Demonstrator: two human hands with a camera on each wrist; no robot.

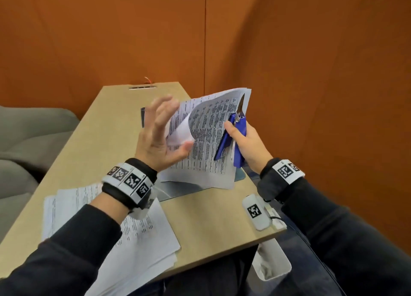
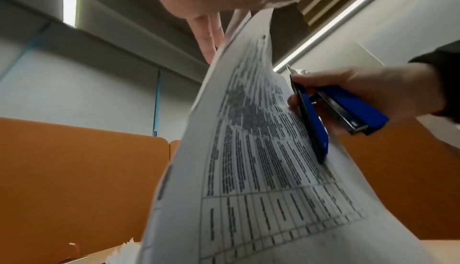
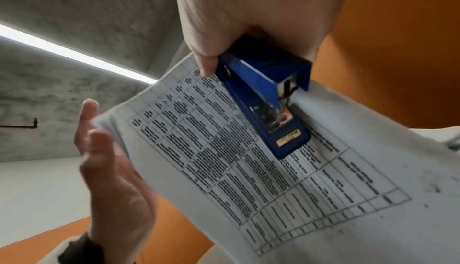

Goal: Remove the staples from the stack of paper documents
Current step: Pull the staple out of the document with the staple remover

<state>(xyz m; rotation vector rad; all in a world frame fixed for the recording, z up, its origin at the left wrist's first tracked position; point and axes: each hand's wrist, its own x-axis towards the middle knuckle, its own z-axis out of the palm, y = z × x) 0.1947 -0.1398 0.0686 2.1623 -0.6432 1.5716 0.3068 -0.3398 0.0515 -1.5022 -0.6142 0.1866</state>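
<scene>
Two hands working over the tan table (image 1: 200, 217): right hand (image 1: 246, 144) curling round a blue stapler (image 1: 231, 137) and pinching a sheaf of printed pages (image 1: 206, 144) against it, lifted clear of the tabletop and tilted toward the orange wall; left hand (image 1: 160, 135) spreading wide with fingers straight, brushing the curling top sheets at the sheaf's left edge, gripping nothing. Lying flat near the left forearm, a second pile of loose sheets (image 1: 142, 235); resting by the right sleeve, a small white tagged device (image 1: 258, 211). Judging the handling: light, floppy paper, bowing under its own weight, likely tearing at a corner if tugged hard, so best pinched close to the fastened corner with the free hand flattening the page beside it. Judging the stapler stiff and fairly smooth, needing a firm wrap around its body while the metal tongue at its rear end (image 1: 241, 105) is pointing up along the sheet's right edge. Comparing views: head camera alone showing the table and the second pile; left wrist camera alone revealing a small dark mark near the page's top corner (image 2: 264, 36), possibly a staple or a hole, too blurred to tell; right wrist camera alone exposing the stapler's underside with its gold label (image 3: 288, 138) and a tiny glinting fleck among the table cells (image 3: 164, 100).
</scene>
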